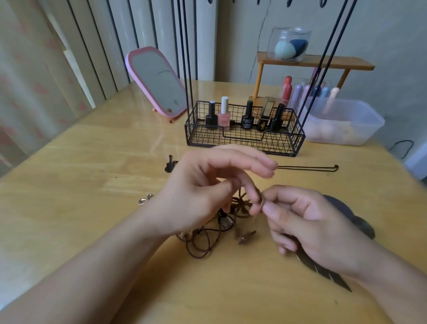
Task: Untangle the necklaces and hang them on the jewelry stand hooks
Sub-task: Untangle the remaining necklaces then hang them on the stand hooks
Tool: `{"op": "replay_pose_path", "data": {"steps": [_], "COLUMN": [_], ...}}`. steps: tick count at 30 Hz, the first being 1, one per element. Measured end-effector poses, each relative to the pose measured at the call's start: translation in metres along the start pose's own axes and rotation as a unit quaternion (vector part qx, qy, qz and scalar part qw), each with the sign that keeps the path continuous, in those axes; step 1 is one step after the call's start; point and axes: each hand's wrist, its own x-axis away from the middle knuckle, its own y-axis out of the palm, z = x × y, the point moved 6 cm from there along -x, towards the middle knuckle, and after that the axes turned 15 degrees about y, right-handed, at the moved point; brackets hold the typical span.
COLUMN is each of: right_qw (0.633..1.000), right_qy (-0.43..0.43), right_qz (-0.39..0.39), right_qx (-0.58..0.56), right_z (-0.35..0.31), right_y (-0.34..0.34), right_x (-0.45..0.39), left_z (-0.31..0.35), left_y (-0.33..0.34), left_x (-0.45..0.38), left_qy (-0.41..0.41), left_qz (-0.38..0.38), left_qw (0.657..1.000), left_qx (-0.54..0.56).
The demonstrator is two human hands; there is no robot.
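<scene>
Little writing can be read: the black bottle [247, 116] in the wire basket [245, 138] carries white lettering that looks like "OUMEINA", though it is too small to be sure; the pink polish bottle [224, 115] beside it has a faint label I cannot read; a gold-and-black tube [265, 115] shows pale script, also unreadable.

The basket forms the base of the jewelry stand [188, 69], whose thin black rods rise out of the top of the view at both ends; a few dark hooks [288, 2] show at the top edge. A pink mirror [157, 81] leans to the left of it; a small wooden shelf [316, 63] behind holds a clear jar [290, 44] with makeup sponges; a clear plastic tub [342, 120] sits to the right.

The tangled necklaces [208, 233] lie on the wooden table [92, 162] near the front edge, between and beneath both hands, a knot of brown and dark cords with no single long axis; loops spill toward the viewer. The left hand [203, 192] hovers over the knot, thumb and forefinger pinching close together on a cord, the other fingers spread loosely above; the right hand [309, 222] has its fingers curled, thumb and forefinger nipping a tan cord [260, 201] just where it meets the left fingertips. A dark feather pendant [323, 270] lies under the right wrist, its long axis running diagonally, tip pointing to the lower right.

Another black cord necklace [309, 168] lies stretched left to right in front of the basket, well apart from the knot; a small dark pendant [169, 165] and a silver charm [145, 199] rest to the left.
</scene>
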Motion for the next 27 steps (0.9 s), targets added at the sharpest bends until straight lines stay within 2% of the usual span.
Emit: {"op": "replay_pose_path", "data": {"steps": [4,8,11,13,15,18,20,22,23,25,27], "right_qw": [1.000,0.998,0.992,0.992,0.997,0.999,0.998,0.989,0.975,0.931,0.915], "right_qy": [0.003,0.016,0.019,0.014,-0.003,-0.016,-0.021,-0.059,-0.094,-0.147,-0.108], "right_qz": [-0.011,-0.024,-0.069,-0.065,-0.027,0.022,0.058,0.131,0.183,0.274,0.296], "right_qx": [-0.013,-0.049,-0.101,-0.103,-0.069,-0.033,-0.027,0.020,0.081,0.191,0.252], "right_z": [-0.001,-0.002,-0.003,-0.003,-0.004,-0.005,-0.002,-0.002,-0.005,-0.013,-0.012], "right_y": [0.001,0.000,0.002,0.001,-0.001,-0.004,-0.010,-0.017,-0.021,-0.025,-0.031], "right_x": [0.000,0.001,0.003,0.002,0.002,0.002,0.001,0.001,0.004,0.011,0.013], "left_z": [0.000,0.001,-0.001,-0.003,-0.005,-0.006,-0.005,-0.006,-0.008,-0.011,-0.013], "left_y": [-0.010,-0.008,-0.004,-0.002,0.000,0.002,-0.002,-0.009,-0.013,-0.017,-0.017], "left_x": [0.000,0.001,0.002,0.003,0.003,0.003,0.002,0.003,0.003,0.004,0.003], "left_qy": [0.004,-0.011,-0.031,-0.046,-0.057,-0.042,-0.020,-0.018,-0.030,-0.058,-0.069], "left_qz": [0.042,-0.032,-0.068,-0.083,-0.106,-0.125,-0.104,-0.063,-0.037,0.013,0.050], "left_qw": [0.998,0.981,0.977,0.979,0.980,0.974,0.970,0.970,0.976,0.994,0.996], "left_qx": [-0.048,-0.190,-0.201,-0.180,-0.160,-0.186,-0.220,-0.234,-0.211,-0.093,0.016]}}
